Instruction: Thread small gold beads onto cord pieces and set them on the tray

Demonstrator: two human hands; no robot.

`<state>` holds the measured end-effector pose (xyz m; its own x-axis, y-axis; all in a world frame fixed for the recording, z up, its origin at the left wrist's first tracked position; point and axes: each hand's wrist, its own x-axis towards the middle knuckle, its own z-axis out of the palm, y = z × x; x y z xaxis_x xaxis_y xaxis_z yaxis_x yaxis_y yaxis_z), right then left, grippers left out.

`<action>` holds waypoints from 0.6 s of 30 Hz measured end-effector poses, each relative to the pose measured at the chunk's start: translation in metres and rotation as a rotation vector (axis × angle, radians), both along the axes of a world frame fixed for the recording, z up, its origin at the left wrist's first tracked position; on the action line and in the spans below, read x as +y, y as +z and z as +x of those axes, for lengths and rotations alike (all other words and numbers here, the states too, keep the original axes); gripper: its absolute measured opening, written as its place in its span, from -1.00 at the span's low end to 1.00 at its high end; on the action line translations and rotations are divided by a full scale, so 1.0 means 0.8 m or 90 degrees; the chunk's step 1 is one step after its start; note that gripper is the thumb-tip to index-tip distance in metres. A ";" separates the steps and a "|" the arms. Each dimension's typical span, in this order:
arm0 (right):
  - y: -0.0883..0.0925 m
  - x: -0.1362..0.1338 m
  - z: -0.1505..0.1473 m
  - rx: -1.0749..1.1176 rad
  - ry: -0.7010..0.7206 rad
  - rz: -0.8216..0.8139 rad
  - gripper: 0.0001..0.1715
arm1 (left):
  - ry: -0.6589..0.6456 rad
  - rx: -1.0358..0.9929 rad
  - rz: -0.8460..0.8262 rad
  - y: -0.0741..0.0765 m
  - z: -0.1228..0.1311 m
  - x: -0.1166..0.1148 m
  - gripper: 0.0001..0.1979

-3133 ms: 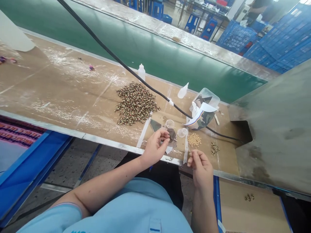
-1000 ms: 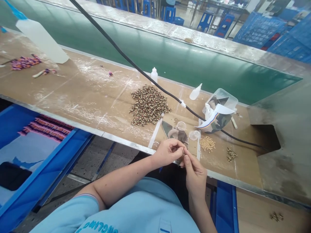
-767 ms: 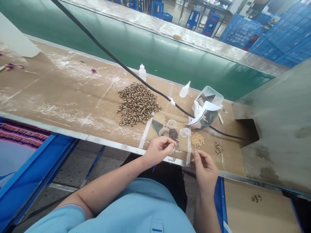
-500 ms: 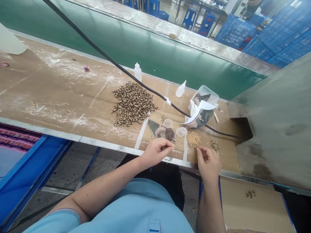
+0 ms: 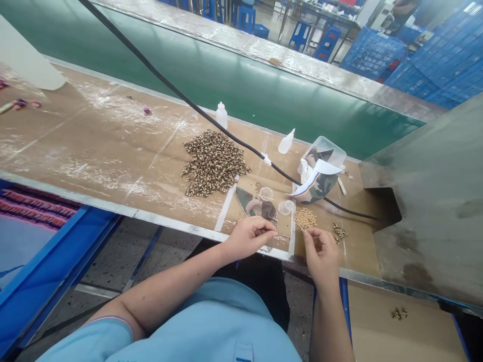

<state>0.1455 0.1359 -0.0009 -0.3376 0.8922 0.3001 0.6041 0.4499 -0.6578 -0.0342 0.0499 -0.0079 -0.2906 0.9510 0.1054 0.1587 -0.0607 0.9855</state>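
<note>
My left hand (image 5: 252, 235) is pinched closed above the table's front edge, just before a camouflage cloth piece (image 5: 268, 211); what its fingertips hold is too small to make out. My right hand (image 5: 321, 251) is also pinched, its fingertips at the near edge of a heap of small tan beads (image 5: 305, 218); whether a bead is between them cannot be seen. Beyond the cloth stand a small clear cup (image 5: 266, 194) and a second clear cup (image 5: 286, 207). A small group of dark-and-gold pieces (image 5: 340, 231) lies right of the beads.
A large pile of patterned small pieces (image 5: 215, 163) lies to the left. Two white squeeze bottles (image 5: 222, 115) stand at the back. A clear plastic box (image 5: 328, 150) holds camouflage cloth. A black cable (image 5: 169, 83) crosses over the table, and a grey panel (image 5: 433, 211) bounds the right side.
The view has shifted slightly, so the table appears further right. My right hand has moved a little left, up to the bead heap and nearer my left hand. Both remain pinched.
</note>
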 end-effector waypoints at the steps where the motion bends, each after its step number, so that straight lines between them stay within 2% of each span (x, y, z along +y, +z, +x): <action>1: 0.003 -0.006 -0.007 0.040 0.020 -0.027 -0.67 | -0.001 -0.026 -0.010 0.001 0.001 0.001 -0.85; 5: 0.007 -0.026 -0.039 0.142 0.110 -0.114 -0.74 | -0.022 -0.147 -0.068 0.003 0.001 0.005 -0.82; 10: 0.000 -0.034 -0.059 0.140 0.140 -0.042 -0.82 | -0.036 -0.259 -0.115 0.002 0.000 0.008 -0.81; 14: -0.003 -0.034 -0.059 0.104 0.133 0.047 -0.85 | -0.032 -0.252 -0.118 0.001 0.002 0.007 -0.78; 18: -0.004 -0.034 -0.060 0.087 0.151 0.130 -0.88 | -0.008 -0.149 -0.076 -0.001 0.002 0.006 -0.79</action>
